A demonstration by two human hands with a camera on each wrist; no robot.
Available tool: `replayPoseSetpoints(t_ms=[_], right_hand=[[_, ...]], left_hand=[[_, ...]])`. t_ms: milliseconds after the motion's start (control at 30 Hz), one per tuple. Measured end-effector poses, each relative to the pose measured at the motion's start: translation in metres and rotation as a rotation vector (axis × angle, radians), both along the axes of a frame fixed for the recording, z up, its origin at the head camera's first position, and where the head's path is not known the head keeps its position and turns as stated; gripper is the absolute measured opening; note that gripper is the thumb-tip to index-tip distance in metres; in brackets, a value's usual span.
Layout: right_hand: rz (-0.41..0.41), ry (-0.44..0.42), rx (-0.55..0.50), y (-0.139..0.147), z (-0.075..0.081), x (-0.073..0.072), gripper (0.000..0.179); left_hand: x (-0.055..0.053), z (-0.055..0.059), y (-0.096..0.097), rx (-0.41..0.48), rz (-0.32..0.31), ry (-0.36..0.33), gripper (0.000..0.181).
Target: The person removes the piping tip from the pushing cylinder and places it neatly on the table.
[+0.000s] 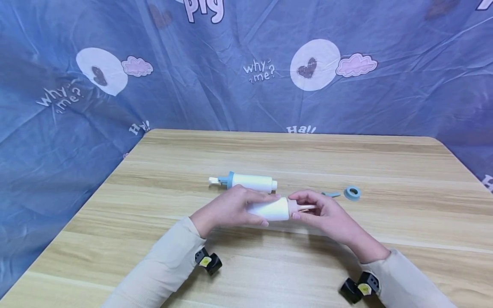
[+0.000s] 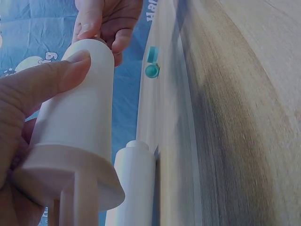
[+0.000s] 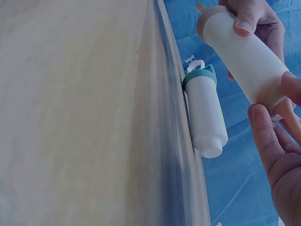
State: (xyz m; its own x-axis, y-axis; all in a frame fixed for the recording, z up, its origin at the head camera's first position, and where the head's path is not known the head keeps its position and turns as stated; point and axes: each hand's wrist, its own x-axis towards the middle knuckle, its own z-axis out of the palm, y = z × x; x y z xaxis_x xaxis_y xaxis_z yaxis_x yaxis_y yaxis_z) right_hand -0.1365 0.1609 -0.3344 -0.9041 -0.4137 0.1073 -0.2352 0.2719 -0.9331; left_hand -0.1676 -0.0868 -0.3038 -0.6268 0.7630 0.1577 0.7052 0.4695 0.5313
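Observation:
A white cylindrical bottle [image 1: 275, 210] is held lengthwise above the table, its ends pointing left and right. My left hand [image 1: 231, 208] grips its body, thumb along the near side. A beige flanged end piece [image 2: 66, 165] with prongs shows on the bottle's left end in the left wrist view. At the other end, my right hand [image 1: 327, 216] pinches a beige cap [image 1: 292, 206], whose thin spout [image 1: 307, 207] points toward the palm. Behind the hands lies a second white bottle [image 1: 252, 182] with a blue-green collar [image 3: 200, 75] and a narrow neck.
Beyond the right hand, a blue ring [image 1: 352, 198] and a small flat blue piece [image 1: 333, 194] lie on the wooden table [image 1: 404, 179]. A blue printed cloth [image 1: 215, 98] hangs behind the table's far edge.

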Motion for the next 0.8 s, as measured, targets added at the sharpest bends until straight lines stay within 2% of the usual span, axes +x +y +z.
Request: replayPoseSetpoints(t_ms=[200,367,633,800], right_hand=[[0.037,-0.009,-0.052,-0.0002,0.0011,0.0011,0.038],[0.028,0.015,-0.026,0.0004,0.0008,0.0013,0.037],[0.057,-0.072,-0.02,0.0015,0.0012,-0.0001,0.037],[0.067,-0.08,-0.027,0.001,0.0006,-0.0009,0.034]], left_hand=[[0.0006,-0.0002,-0.0001,-0.002,0.001,0.004,0.057],[0.0002,-0.0012,-0.001,0.008,-0.003,0.004,0.057],[0.0005,-0.0008,-0.0016,0.007,-0.025,0.044,0.057],[0.0005,-0.0006,-0.002,0.003,-0.039,0.057,0.057]])
